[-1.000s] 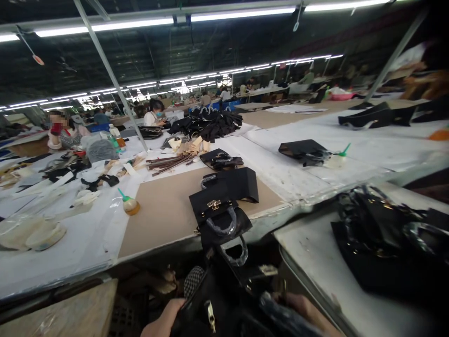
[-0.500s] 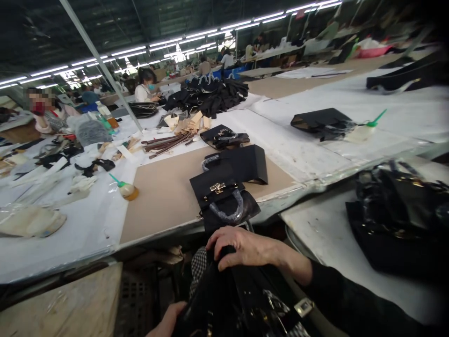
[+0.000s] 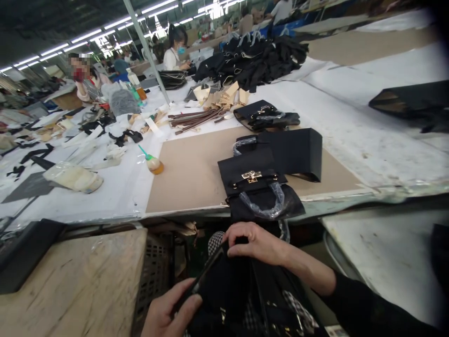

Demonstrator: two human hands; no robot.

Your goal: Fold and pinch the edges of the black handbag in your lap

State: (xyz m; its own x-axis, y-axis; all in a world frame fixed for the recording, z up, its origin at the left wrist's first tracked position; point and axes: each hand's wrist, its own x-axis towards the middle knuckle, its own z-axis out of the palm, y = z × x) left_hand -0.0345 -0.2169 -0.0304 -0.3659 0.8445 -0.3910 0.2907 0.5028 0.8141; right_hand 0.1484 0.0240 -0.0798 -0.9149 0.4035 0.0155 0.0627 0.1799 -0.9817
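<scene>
My right hand (image 3: 256, 243) is closed on the top edge of a black handbag (image 3: 231, 290) that rests in my lap, below the table edge. At the bottom of the view my left hand (image 3: 168, 311) grips the same bag's near side, with the thumb laid along a dark flap. Just beyond, on the brown board (image 3: 192, 173), lies a second black handbag (image 3: 259, 187) with a gold clasp and a plastic-wrapped handle. A black box-shaped bag body (image 3: 294, 152) stands behind it.
A glue bottle with a green nozzle (image 3: 153, 163) stands left of the board. Brown strips (image 3: 196, 119), a heap of black bags (image 3: 252, 61) and scattered parts lie farther back. Other workers (image 3: 86, 79) sit at the far side. A wooden bench top (image 3: 77, 281) is at lower left.
The view has tilted down and to the left. My right hand came up onto the top of the bag in my lap, and my left hand now grips its near side.
</scene>
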